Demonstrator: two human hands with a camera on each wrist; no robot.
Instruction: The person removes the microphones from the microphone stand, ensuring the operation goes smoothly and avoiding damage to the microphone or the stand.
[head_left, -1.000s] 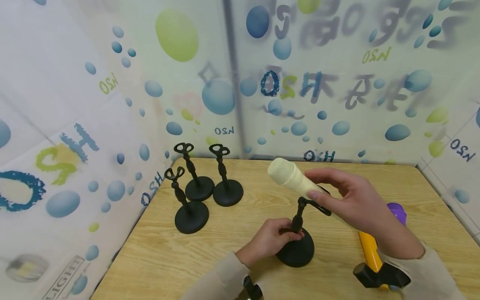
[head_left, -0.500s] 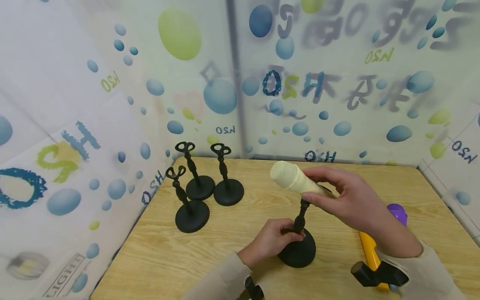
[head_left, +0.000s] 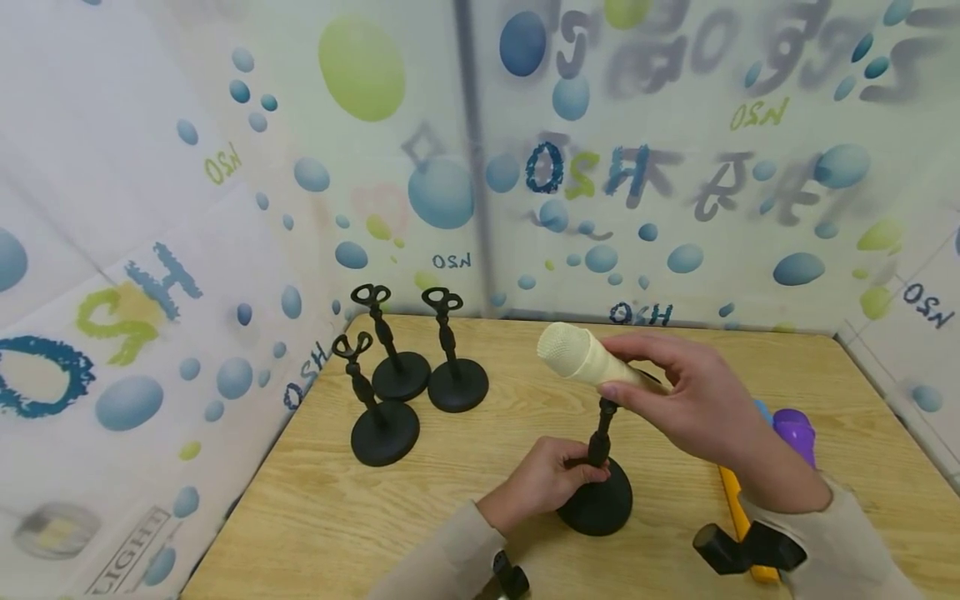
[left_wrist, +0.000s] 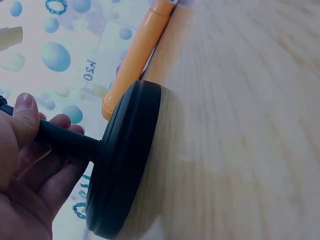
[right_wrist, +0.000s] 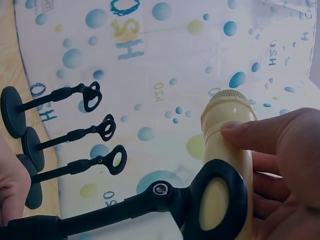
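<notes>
My right hand grips a cream microphone, its mesh head pointing up and left. In the right wrist view, the clip ring of a black tabletop microphone stand sits around the lower part of the microphone. My left hand holds that stand's stem just above its round base, which rests on the table. The left wrist view has my thumb and fingers around the stem. In the head view, my right hand hides most of the clip and the microphone's lower end.
Three more black stands stand at the table's back left, holders up. Right of my hands lie an orange-handled microphone, a purple-headed one and a partly hidden blue thing. Patterned curtains edge the wooden table.
The cream microphone has come down slightly and levelled a little, now covering the stand's pivot. My right forearm has shifted slightly left, uncovering the blue thing. My left hand holds its place.
</notes>
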